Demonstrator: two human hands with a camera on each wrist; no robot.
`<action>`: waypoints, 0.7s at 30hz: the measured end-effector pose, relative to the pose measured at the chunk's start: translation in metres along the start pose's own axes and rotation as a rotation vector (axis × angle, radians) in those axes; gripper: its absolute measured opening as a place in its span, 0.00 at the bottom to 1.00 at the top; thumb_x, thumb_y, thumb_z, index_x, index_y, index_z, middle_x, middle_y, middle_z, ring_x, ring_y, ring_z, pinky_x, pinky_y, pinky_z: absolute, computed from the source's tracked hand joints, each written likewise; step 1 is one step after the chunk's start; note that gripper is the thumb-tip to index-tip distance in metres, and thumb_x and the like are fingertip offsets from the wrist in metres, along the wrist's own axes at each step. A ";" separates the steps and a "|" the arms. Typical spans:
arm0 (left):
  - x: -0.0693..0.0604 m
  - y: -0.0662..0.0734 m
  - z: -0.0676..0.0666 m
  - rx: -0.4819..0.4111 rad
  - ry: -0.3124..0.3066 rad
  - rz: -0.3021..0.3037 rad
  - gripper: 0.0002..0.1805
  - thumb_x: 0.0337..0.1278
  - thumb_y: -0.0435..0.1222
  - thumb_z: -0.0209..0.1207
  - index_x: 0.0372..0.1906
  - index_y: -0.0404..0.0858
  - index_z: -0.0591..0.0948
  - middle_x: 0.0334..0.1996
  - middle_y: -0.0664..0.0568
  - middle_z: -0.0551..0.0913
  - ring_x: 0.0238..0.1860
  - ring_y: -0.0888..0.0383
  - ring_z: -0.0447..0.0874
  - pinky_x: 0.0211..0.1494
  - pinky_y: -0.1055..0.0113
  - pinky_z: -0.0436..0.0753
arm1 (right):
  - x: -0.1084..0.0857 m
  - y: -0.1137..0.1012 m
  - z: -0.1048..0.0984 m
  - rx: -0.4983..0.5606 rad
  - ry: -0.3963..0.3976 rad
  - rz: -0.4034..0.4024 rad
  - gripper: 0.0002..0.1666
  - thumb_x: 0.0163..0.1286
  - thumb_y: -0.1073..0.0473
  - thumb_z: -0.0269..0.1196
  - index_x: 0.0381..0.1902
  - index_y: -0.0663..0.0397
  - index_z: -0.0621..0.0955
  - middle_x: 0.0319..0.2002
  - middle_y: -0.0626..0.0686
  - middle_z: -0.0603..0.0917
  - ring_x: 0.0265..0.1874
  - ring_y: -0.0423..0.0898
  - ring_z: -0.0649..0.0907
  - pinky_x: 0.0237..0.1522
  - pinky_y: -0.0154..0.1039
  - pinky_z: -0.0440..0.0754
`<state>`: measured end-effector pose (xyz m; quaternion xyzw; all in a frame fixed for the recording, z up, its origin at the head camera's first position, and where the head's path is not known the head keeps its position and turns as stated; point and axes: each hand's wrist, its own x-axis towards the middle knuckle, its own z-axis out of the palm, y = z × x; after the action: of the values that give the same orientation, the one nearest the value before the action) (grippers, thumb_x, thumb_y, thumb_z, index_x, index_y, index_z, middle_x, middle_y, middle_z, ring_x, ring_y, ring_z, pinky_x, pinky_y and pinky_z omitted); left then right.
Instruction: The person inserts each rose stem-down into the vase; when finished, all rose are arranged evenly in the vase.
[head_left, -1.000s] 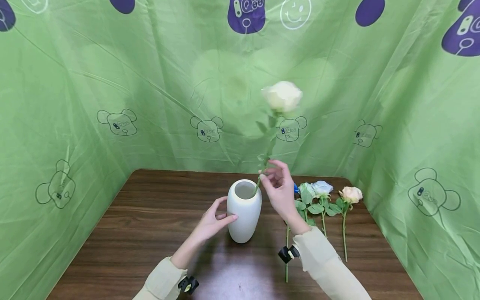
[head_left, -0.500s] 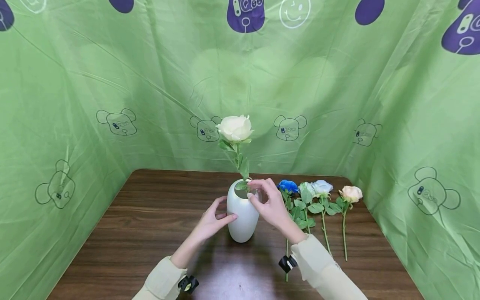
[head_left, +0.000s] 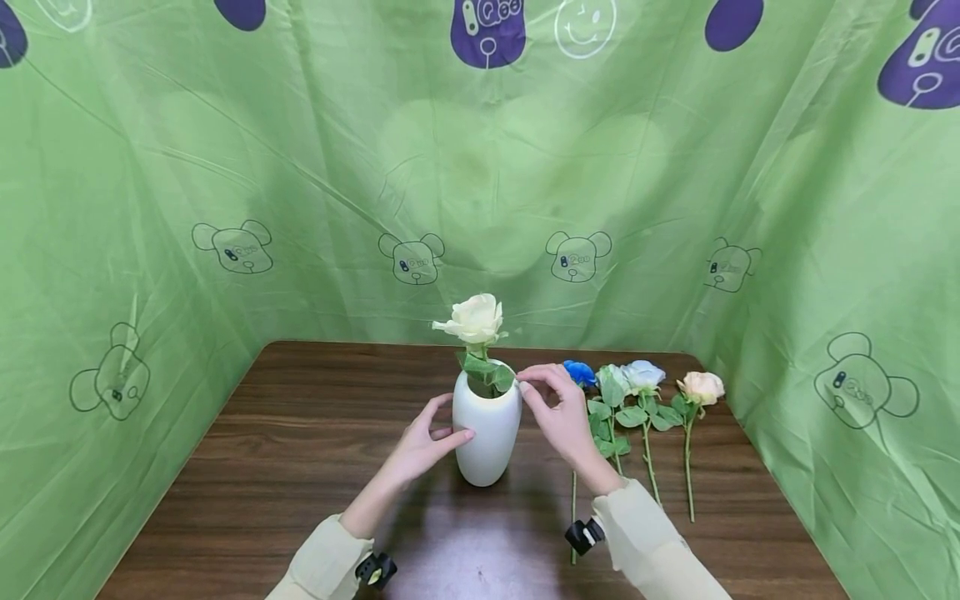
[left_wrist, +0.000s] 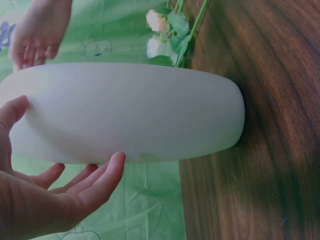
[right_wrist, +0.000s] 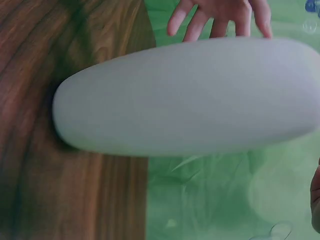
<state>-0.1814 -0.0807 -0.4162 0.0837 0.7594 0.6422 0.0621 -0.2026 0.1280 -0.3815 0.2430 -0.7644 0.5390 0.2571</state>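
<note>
A white vase (head_left: pixel 486 437) stands upright on the table, with a white rose (head_left: pixel 474 320) in it, its bloom and leaves above the rim. My left hand (head_left: pixel 422 446) holds the vase's left side, thumb on the front; in the left wrist view, the fingers (left_wrist: pixel 117 162) cup the vase (left_wrist: pixel 135 112). At the rim's right edge is my right hand (head_left: pixel 562 417), loosely bent and off the stem; whether it touches the rim is unclear. The right wrist view has the vase (right_wrist: pixel 185 100) across it and my left hand (right_wrist: pixel 222 17) beyond. Inside the vase, the stem is hidden.
Right of the vase lie a blue rose (head_left: pixel 579 373), pale blue and whitish roses (head_left: pixel 643 377) and a pale pink rose (head_left: pixel 702 388), their stems toward the front. A green printed curtain (head_left: pixel 337 167) surrounds the back and sides of the wooden table (head_left: pixel 300 433).
The white rose has moved left over the vase and down into it. My right hand has let go of the stem and shifted back right to the rim. My left hand stays on the vase.
</note>
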 end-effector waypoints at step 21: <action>0.000 0.000 0.000 -0.011 -0.004 0.006 0.34 0.48 0.36 0.63 0.61 0.37 0.61 0.57 0.34 0.61 0.49 0.37 0.70 0.47 0.53 0.74 | -0.058 0.139 -0.040 -0.121 0.074 0.643 0.16 0.61 0.64 0.58 0.47 0.63 0.75 0.40 0.61 0.78 0.38 0.51 0.76 0.36 0.37 0.73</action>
<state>-0.1816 -0.0809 -0.4160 0.0869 0.7555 0.6463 0.0624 -0.2443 0.2131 -0.5052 -0.0462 -0.8229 0.5544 0.1153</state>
